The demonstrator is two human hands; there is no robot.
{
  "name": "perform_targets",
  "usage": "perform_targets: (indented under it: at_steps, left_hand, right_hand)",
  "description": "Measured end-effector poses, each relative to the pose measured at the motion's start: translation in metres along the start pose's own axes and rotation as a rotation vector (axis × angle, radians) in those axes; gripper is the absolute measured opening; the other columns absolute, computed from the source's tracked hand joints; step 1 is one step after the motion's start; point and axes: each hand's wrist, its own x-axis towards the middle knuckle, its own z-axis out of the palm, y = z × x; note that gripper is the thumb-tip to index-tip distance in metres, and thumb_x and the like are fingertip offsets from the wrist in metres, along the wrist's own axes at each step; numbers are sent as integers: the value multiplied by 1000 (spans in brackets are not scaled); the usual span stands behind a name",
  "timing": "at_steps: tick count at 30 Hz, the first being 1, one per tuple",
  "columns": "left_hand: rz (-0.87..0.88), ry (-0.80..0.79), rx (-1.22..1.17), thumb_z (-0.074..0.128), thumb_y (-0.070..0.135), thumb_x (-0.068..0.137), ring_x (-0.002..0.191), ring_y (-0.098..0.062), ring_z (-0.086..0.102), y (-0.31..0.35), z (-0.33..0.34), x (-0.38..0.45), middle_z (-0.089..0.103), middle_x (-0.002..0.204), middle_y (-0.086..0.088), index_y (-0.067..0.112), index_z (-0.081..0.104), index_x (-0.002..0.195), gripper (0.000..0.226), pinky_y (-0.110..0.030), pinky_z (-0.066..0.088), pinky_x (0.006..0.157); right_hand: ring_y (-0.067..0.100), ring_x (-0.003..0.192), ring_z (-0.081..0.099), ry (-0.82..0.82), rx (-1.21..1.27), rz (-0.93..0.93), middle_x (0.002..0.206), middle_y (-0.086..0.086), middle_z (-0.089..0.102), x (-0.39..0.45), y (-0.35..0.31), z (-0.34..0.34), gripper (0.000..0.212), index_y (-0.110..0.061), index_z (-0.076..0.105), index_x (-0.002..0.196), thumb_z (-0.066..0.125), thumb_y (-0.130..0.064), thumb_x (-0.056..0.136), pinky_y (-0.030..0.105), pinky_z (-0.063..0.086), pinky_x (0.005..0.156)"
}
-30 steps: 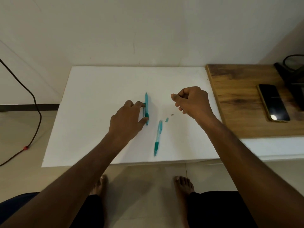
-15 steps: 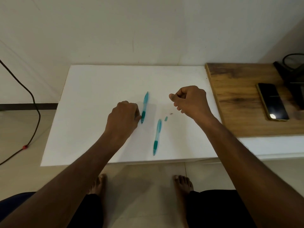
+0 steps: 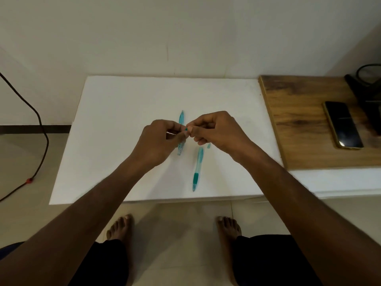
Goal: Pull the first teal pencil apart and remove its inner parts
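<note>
Head view: my left hand (image 3: 158, 141) and right hand (image 3: 214, 129) meet fingertip to fingertip above the white table (image 3: 115, 112), both pinching a tiny green pen part (image 3: 186, 129); I judge I am fitting small pieces together, which next needs careful lining up. The part is too small to tell its direction; the pen barrel (image 3: 181, 120) beneath runs away from me, like the other pen (image 3: 197, 168) nearby.

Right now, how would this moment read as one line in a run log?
left hand: pinches small teal part | right hand: pinches same part | pen barrel, pen: lying on white board
</note>
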Motion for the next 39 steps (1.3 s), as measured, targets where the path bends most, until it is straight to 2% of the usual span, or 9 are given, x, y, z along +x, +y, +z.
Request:
perform_targets:
  at_steps: [5,9,15,18,21,24,31,35,39]
  left_hand:
    - [23,25,-41,82,41,88,73,7,74,0,-2,-2,78,82,19,30,79,98,16,-8,55,72]
    - [104,66,11,85,39,84,75,6,70,2,-4,-6,75,80,17,28,78,90,14,-1,49,63]
    - [128,48,-68,94,38,75,70,1,74,6,-2,-11,77,76,16,29,75,82,22,-6,53,66]
    - [127,36,-77,98,36,69,69,2,73,6,-1,-11,77,73,17,27,76,82,27,-4,51,65]
    - [87,-11,-45,91,44,77,71,2,73,6,1,-10,78,76,15,30,77,96,27,-5,52,63]
    - [82,-37,-54,86,42,84,70,-5,76,6,3,-9,79,76,12,26,82,100,23,-16,62,70]
    - [71,68,-76,88,47,78,71,-1,75,5,4,-9,78,74,19,31,84,95,24,-12,58,70]
    - [97,39,-24,88,49,77,72,3,74,4,6,-11,76,71,23,37,82,90,18,-11,55,71]
    - [39,-13,-99,88,47,79,72,2,75,2,10,-14,78,72,19,33,83,92,19,-13,54,70]
  right_hand:
    - [8,77,79,27,-6,-21,85,-8,83,-1,3,0,14,-23,85,98,87,-33,88,21,65,73]
    - [15,82,80,-56,94,54,87,1,83,0,4,-3,19,-15,84,100,87,-31,88,27,66,77]
    - [15,76,75,-202,294,212,90,12,82,-1,7,-14,15,-6,84,98,85,-18,89,26,64,74]
    - [21,87,80,-204,245,181,92,10,83,-2,8,-15,6,-9,84,94,85,-10,88,27,65,76]
    - [22,92,81,-148,164,128,93,2,84,0,9,-16,9,-14,85,95,87,-11,87,30,67,80]
    - [21,88,81,-94,100,93,92,-2,84,0,11,-18,13,-17,85,98,89,-18,86,32,67,81]
    - [15,80,78,-47,41,36,84,-1,83,-2,12,-13,13,-18,83,96,84,-29,91,23,64,72]
    - [12,77,79,-83,-24,56,83,-6,83,-3,11,-11,13,-19,82,92,84,-32,91,19,62,68]
    - [17,78,81,-128,44,102,86,2,84,-6,10,-18,14,-13,83,95,84,-26,90,20,63,68]
